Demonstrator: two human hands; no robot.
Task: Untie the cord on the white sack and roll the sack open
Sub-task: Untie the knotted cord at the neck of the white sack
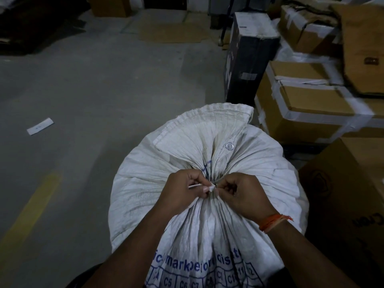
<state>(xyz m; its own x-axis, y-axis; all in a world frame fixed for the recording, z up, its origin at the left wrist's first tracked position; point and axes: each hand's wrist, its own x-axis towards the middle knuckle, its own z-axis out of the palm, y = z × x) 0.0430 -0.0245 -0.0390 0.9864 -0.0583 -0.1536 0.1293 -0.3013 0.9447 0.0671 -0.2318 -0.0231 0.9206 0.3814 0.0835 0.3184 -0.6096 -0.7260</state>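
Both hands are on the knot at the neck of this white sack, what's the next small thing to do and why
Probably pull the loose white cord end outward with the left hand while the right hand steadies the knot. The white woven sack is still gathered tight at its neck, so the tie has not released yet.

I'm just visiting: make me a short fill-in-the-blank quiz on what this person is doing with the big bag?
1. Both hands pinch the cord at the gathered neck of the ____ sack.
2. The right hand has an ____ thread band at its wrist.
3. A metal ____ sits in the sack's folded top.

Missing words: white; orange; eyelet
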